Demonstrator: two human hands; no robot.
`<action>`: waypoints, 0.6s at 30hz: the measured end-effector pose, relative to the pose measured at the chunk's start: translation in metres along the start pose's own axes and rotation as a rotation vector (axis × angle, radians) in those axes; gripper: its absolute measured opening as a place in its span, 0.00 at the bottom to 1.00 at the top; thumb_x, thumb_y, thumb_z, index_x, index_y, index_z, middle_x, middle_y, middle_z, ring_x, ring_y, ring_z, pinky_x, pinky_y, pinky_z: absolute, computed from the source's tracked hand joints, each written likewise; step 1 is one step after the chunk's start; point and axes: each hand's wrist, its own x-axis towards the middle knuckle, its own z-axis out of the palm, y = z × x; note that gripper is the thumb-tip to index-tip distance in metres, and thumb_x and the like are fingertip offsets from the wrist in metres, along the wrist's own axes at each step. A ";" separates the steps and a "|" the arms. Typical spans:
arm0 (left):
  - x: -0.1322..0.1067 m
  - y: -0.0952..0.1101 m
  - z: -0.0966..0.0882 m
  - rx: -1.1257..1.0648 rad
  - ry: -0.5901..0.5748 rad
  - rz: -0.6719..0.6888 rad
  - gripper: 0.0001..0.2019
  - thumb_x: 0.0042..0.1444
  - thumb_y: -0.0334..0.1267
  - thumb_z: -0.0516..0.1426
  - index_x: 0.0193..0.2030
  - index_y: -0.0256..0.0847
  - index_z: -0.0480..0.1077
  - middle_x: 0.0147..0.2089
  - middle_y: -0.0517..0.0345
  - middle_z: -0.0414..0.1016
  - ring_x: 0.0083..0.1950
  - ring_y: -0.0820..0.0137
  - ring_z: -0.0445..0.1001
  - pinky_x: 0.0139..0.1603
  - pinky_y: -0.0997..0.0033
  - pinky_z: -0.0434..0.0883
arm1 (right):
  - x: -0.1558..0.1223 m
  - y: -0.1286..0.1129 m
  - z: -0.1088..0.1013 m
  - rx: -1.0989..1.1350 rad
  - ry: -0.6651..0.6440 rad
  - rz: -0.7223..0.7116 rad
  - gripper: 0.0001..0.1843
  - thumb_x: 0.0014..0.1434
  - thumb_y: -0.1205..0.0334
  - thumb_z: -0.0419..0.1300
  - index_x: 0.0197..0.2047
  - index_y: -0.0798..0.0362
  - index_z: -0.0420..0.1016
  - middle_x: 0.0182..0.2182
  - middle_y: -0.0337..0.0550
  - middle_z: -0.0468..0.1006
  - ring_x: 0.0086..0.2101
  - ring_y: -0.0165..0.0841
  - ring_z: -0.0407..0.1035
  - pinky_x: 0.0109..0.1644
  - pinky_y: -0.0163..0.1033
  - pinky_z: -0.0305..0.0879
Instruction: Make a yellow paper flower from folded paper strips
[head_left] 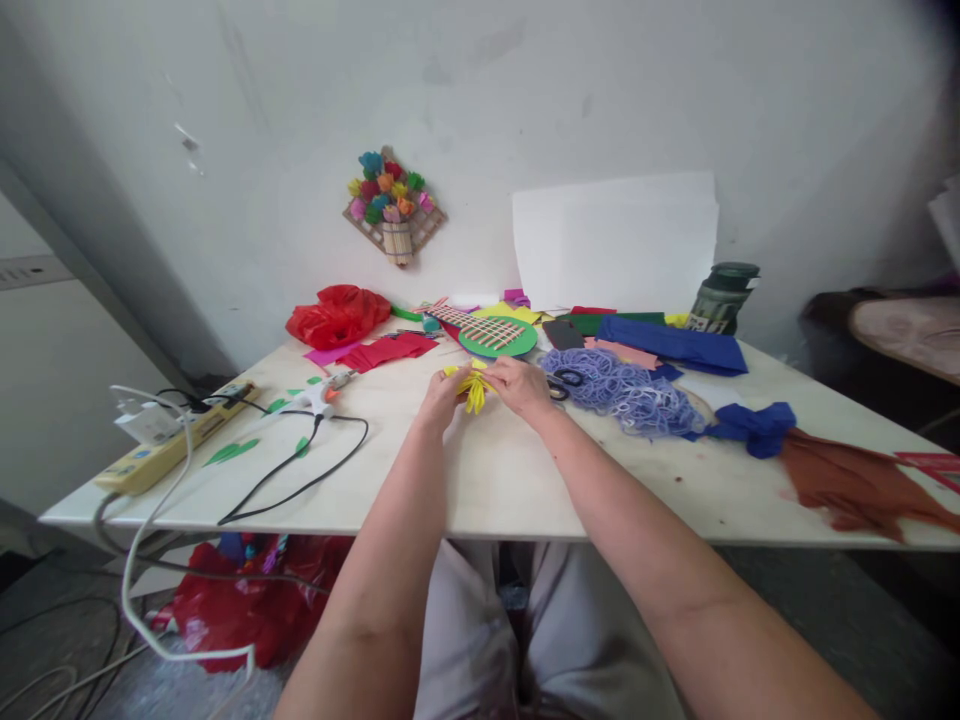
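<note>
Both hands meet over the middle of the table around a yellow paper flower (475, 396), whose petal-like strips hang down between them. My left hand (442, 395) closes on its left side. From the right, my right hand (519, 386) pinches its upper edge; the fingertips partly cover the paper. Just behind the hands lies a green oval piece (517, 345) with a lattice of pinkish strips on it. Black-handled scissors (564, 382) lie right beside my right hand, partly under a heap of purple-blue yarn (622, 385).
To the left are a hot glue gun (319, 398) with a looping black cord, green paper leaves (231, 452) and a power strip (161, 445). Red paper (390, 350), blue paper (675, 345), brown crepe paper (847, 480) and a dark green jar (724, 298) surround the work area.
</note>
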 end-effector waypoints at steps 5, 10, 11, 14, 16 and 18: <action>0.001 0.004 0.003 -0.058 0.044 -0.127 0.22 0.42 0.53 0.58 0.30 0.31 0.70 0.24 0.51 0.73 0.24 0.69 0.71 0.25 0.72 0.66 | -0.001 -0.005 -0.005 -0.085 -0.048 -0.024 0.19 0.61 0.54 0.44 0.40 0.47 0.75 0.38 0.39 0.74 0.32 0.28 0.66 0.29 0.33 0.50; 0.003 0.001 0.002 -0.087 0.092 -0.125 0.16 0.41 0.45 0.59 0.29 0.31 0.69 0.26 0.51 0.73 0.26 0.67 0.72 0.28 0.70 0.67 | -0.003 -0.009 -0.008 -0.169 -0.063 -0.070 0.19 0.62 0.56 0.42 0.39 0.48 0.74 0.36 0.40 0.74 0.31 0.28 0.65 0.28 0.34 0.47; 0.003 0.000 0.002 -0.101 0.098 -0.120 0.14 0.41 0.42 0.60 0.29 0.31 0.69 0.26 0.51 0.73 0.26 0.67 0.72 0.28 0.69 0.68 | -0.003 -0.009 -0.008 -0.181 -0.066 -0.068 0.19 0.62 0.57 0.42 0.38 0.48 0.74 0.36 0.40 0.74 0.31 0.28 0.65 0.28 0.34 0.46; 0.004 -0.002 0.001 -0.136 0.109 -0.110 0.12 0.39 0.38 0.59 0.29 0.31 0.69 0.27 0.52 0.73 0.27 0.68 0.72 0.30 0.68 0.69 | -0.003 -0.010 -0.008 -0.210 -0.070 -0.052 0.19 0.61 0.58 0.42 0.37 0.50 0.74 0.36 0.41 0.73 0.31 0.28 0.64 0.28 0.34 0.45; 0.005 -0.003 0.001 -0.151 0.109 -0.113 0.10 0.39 0.36 0.59 0.29 0.31 0.68 0.27 0.52 0.73 0.27 0.68 0.72 0.30 0.68 0.69 | -0.003 -0.011 -0.007 -0.223 -0.065 -0.046 0.18 0.62 0.59 0.42 0.37 0.50 0.74 0.36 0.41 0.73 0.31 0.28 0.64 0.28 0.35 0.44; 0.006 -0.003 0.001 -0.163 0.110 -0.127 0.09 0.39 0.35 0.57 0.28 0.31 0.68 0.26 0.52 0.73 0.27 0.68 0.72 0.30 0.69 0.69 | -0.003 -0.010 -0.006 -0.233 -0.057 -0.045 0.18 0.62 0.59 0.42 0.36 0.50 0.73 0.36 0.41 0.73 0.31 0.28 0.64 0.27 0.35 0.43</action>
